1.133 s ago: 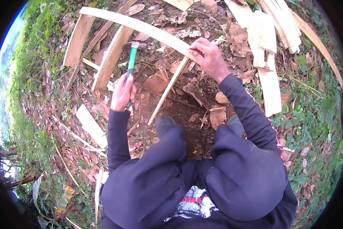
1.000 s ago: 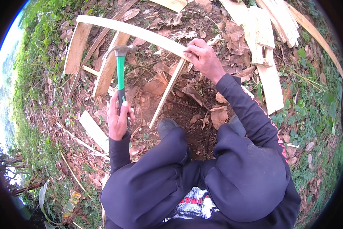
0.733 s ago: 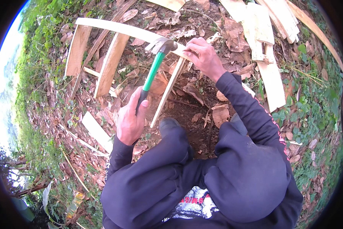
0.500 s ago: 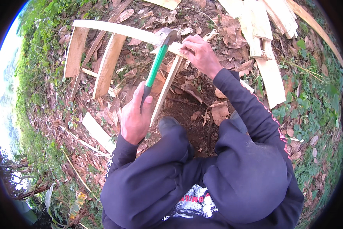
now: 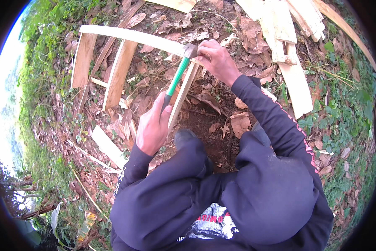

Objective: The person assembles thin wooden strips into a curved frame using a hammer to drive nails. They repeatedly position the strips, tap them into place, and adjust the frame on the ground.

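Observation:
My left hand (image 5: 153, 125) is wrapped round the dark grip of a hammer (image 5: 178, 77) with a green handle. The hammer's metal head rests at the right end of a long pale wooden strip (image 5: 133, 35), close against my right fingertips. My right hand (image 5: 216, 57) is closed in a pinch over that end; whatever its fingers hold is hidden behind them and the hammer head. Beneath the strip, an upright board (image 5: 184, 92) slants down toward my left foot. Two more boards, a middle one (image 5: 120, 74) and an end one (image 5: 84, 60), stand under the strip farther left.
Several loose planks (image 5: 296, 90) lie in a pile at the far right. A short pale board (image 5: 107, 146) is on the ground left of my left hand. Dry leaves (image 5: 240, 124) and bare soil (image 5: 209, 148) cover the ground between my feet, with green plants at both sides.
The hammer head has come down and to the right, from above the strip to beside my right fingers. My left hand shifted slightly right with it; my right hand stayed nearly in place.

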`<move>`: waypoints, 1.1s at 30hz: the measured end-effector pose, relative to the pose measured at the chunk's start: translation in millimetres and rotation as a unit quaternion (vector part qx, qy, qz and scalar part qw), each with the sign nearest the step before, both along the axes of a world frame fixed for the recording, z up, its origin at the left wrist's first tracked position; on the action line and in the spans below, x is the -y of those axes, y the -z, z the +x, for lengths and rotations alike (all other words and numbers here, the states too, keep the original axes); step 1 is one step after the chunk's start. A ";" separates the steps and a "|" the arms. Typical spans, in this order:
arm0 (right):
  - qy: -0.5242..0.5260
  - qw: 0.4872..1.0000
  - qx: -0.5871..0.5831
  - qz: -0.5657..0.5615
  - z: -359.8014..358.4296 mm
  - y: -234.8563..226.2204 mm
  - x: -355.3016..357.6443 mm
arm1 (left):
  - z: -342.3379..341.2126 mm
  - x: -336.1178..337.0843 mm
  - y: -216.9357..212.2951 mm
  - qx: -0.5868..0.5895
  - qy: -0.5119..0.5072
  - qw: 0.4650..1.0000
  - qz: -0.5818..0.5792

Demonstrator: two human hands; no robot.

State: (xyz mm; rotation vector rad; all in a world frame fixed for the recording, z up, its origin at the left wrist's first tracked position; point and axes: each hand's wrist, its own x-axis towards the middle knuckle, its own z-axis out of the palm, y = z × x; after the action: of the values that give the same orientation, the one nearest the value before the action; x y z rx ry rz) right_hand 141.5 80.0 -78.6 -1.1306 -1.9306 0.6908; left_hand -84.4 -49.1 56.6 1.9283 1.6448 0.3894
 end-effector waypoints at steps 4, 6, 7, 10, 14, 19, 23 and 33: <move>0.013 0.999 -0.008 0.046 1.1 -7.3 -8.9 | 7.4 0.2 -11.5 0.049 -0.061 0.997 0.020; 0.009 1.000 -0.009 0.026 0.0 -6.7 -6.4 | 7.5 0.7 -8.0 0.043 -0.056 0.998 0.001; 0.006 1.000 -0.009 0.027 0.1 -4.2 -5.1 | 1.7 -2.0 -2.7 0.008 -0.027 0.998 -0.050; -0.002 1.000 0.005 0.020 -0.8 -5.5 -2.6 | -3.5 0.6 -1.1 0.029 -0.014 0.999 -0.027; 0.021 0.999 0.027 -0.042 14.6 -17.7 2.2 | -8.8 6.4 -0.7 0.046 -0.048 0.998 0.022; 0.028 0.942 0.133 -0.307 46.2 -25.0 24.8 | -16.1 6.4 11.7 0.051 -0.043 0.997 0.043; -0.022 0.869 0.020 -0.493 52.2 -25.8 27.1 | -16.8 5.3 20.9 0.024 -0.098 0.995 -0.019; -0.028 0.844 0.002 -0.535 22.8 -30.8 28.4 | -74.6 10.9 100.3 0.015 -0.160 0.987 0.011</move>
State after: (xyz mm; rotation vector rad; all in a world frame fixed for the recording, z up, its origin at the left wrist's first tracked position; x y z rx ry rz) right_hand 164.2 51.6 -47.8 -1.6829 -1.5199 1.9294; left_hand -159.0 -60.0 -43.6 1.6633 1.9404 0.5605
